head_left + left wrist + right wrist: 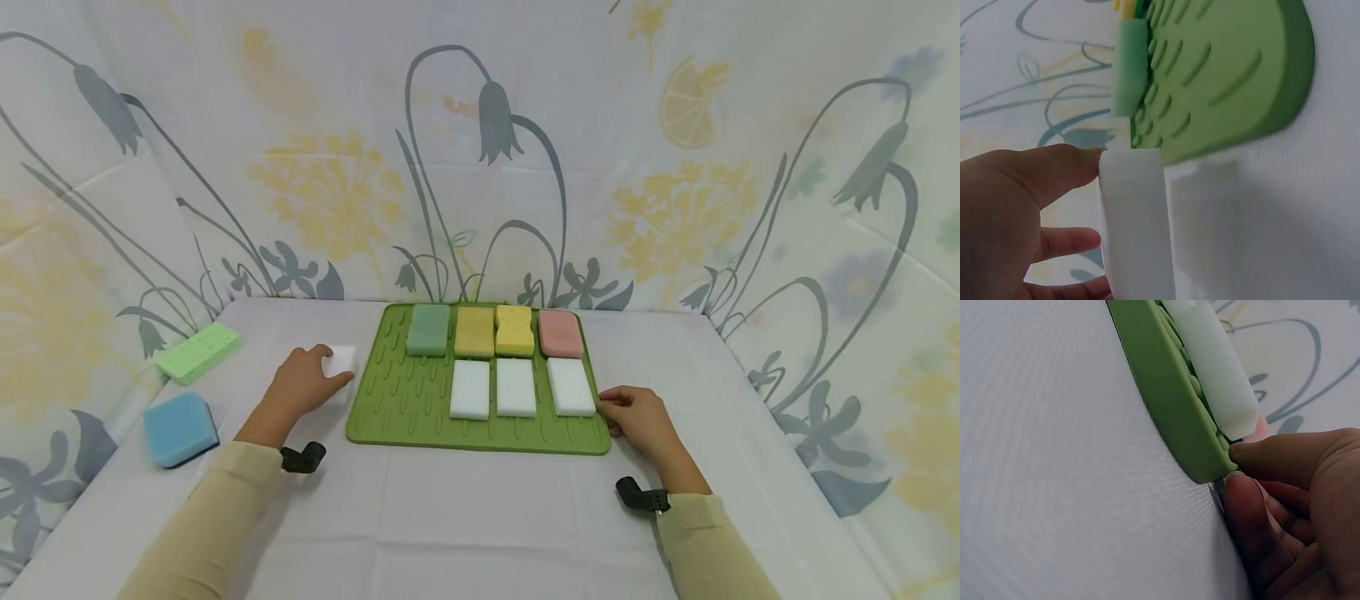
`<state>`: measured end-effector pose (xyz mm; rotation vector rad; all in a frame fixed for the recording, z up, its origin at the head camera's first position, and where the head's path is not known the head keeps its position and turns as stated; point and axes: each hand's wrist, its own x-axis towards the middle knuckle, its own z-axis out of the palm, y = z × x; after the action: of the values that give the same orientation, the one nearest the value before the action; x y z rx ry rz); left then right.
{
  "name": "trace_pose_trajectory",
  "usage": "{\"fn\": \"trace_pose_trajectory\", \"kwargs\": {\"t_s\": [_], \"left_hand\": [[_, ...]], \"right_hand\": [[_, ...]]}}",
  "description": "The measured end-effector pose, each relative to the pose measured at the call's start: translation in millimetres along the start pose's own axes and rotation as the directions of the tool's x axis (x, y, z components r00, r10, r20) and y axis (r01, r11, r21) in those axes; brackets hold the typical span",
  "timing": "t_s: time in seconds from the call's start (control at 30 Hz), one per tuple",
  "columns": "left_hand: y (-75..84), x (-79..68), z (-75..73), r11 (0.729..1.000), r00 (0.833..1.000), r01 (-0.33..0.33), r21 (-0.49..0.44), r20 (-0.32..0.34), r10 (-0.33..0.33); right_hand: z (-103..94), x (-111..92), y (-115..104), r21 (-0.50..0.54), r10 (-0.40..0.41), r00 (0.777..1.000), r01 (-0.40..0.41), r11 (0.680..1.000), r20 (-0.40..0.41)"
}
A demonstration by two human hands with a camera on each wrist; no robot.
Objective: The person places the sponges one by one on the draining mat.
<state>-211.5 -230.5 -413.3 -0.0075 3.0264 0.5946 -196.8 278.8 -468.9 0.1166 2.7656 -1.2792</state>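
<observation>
At the left of the green ridged mat (405, 423), my left hand (300, 387) grips a white sponge (342, 360) between thumb and fingers. In the left wrist view this white sponge (1137, 225) stands beside the mat's edge, casting a shadow on the cloth. My right hand (637, 418) pinches the mat's right edge; the right wrist view shows thumb and finger at the mat's corner (1200, 459). Three white sponges (516, 388) lie in the mat's front row. Behind them are a green sponge (428, 330), an ochre one (475, 332), a yellow one (515, 331) and a pink one (560, 333).
To the left of the mat, a light green sponge (198, 353) and a blue sponge (180, 428) lie on the white tablecloth (480, 517). A flower-printed cloth (480, 208) rises behind and at both sides of the table.
</observation>
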Motion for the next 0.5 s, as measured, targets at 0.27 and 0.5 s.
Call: {"fn": "trace_pose_trajectory", "kwargs": {"t_s": [0.27, 0.5], "left_hand": [[26.5, -5.5, 6.6, 1.000, 1.000, -0.011, -0.014, 0.026, 0.012], [45.1, -9.2, 14.9, 0.999, 0.999, -0.027, -0.030, 0.042, 0.028]], "right_hand": [[-0.2, 0, 0, 0.005, 0.007, 1.000, -0.007, 1.000, 0.000], [0.1, 1, 1, 0.017, 0.007, 1.000, -0.007, 1.000, 0.002]]}}
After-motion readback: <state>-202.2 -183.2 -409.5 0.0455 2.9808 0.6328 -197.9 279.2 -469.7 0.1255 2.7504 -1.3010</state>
